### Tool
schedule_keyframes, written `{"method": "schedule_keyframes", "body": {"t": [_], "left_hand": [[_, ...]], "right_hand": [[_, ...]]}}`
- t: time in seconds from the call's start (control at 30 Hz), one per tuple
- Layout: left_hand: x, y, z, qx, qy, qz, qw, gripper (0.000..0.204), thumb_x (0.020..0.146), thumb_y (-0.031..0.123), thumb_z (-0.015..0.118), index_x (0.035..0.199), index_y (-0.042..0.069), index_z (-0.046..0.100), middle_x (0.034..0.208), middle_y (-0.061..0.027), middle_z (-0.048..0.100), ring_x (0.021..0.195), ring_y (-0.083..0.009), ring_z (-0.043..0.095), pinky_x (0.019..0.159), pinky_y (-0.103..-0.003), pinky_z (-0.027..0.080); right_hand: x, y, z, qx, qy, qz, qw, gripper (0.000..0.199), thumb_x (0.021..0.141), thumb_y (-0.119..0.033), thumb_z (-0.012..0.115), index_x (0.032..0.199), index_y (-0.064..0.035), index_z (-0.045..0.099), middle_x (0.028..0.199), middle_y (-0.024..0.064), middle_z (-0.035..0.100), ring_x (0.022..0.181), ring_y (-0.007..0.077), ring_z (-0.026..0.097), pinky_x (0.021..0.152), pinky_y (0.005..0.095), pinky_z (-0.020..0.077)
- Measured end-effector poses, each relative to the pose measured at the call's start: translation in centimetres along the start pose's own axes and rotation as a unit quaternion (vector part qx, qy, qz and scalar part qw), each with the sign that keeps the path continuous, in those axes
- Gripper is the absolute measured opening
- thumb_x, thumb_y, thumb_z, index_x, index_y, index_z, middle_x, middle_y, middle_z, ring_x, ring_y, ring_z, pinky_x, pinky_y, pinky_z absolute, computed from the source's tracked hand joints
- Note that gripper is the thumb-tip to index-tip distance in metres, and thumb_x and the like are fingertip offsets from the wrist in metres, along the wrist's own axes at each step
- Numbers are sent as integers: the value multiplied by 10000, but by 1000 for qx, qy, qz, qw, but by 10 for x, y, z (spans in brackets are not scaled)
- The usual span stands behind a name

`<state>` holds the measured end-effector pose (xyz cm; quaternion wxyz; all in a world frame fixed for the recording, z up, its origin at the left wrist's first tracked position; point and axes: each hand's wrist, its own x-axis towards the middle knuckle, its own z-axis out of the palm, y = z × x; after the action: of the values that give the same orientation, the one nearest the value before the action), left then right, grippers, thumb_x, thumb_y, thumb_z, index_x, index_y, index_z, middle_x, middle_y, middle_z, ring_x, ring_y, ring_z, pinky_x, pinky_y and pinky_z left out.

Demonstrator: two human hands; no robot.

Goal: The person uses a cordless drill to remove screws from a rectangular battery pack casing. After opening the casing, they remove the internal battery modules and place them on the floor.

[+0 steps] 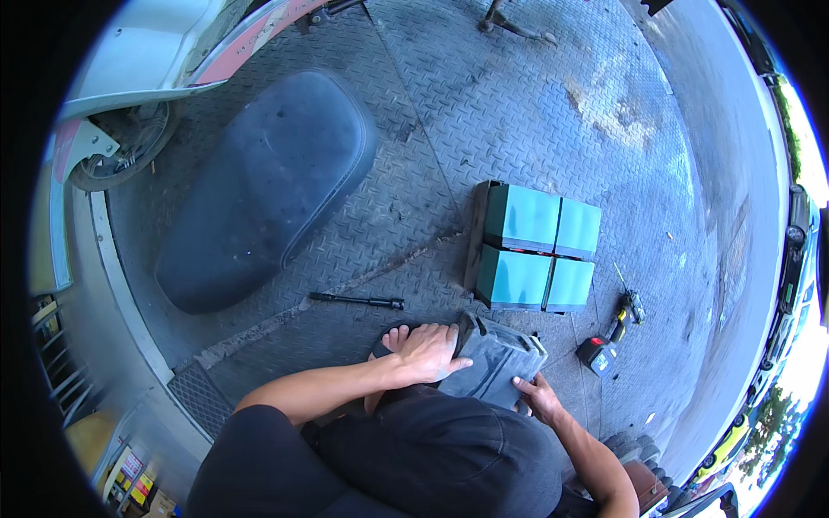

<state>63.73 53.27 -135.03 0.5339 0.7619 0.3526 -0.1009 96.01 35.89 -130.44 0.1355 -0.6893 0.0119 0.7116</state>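
A dusty grey, box-like case [494, 358] is close in front of me, tilted between my two hands. My left hand [429, 354] grips its left side, the thumb lying along the near face. At the case's right edge, my right hand [539, 397] has its thumb on top while the fingers curl underneath, partly hidden. Just beyond the case stands a block of teal-green batteries [522, 216] in a dark frame, with a bit of red showing at the middle. My dark cap covers the near side of the case.
A black scooter seat [276, 173] lies to the left on the diamond-plate floor [518, 104]. A black rod-shaped tool [357, 300] rests nearer me. To the right is a cordless drill [618, 326]. Part of a scooter with its wheel [129, 151] stands at the upper left.
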Motion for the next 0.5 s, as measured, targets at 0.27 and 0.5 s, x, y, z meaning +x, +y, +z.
{"method": "schedule_keyframes", "body": {"t": [0.27, 0.5], "left_hand": [[-15, 34, -17, -114, 9, 43, 992, 1040, 961, 548, 813, 1615, -122, 361, 1524, -374, 549, 1290, -499, 657, 1114, -500, 525], [-32, 68, -79, -229, 128, 175, 949, 1046, 855, 489, 957, 1595, -39, 440, 1254, -186, 601, 976, -257, 638, 912, -403, 562]], "right_hand": [[-38, 35, 20, 10, 114, -155, 981, 854, 1010, -372, 828, 1626, 17, 382, 1535, 182, 573, 1437, 288, 537, 1246, 448, 407], [-104, -13, 8, -99, 221, -364, 900, 1028, 976, -565, 811, 1666, 33, 338, 1560, 185, 554, 1459, 296, 509, 1259, 448, 374]]}}
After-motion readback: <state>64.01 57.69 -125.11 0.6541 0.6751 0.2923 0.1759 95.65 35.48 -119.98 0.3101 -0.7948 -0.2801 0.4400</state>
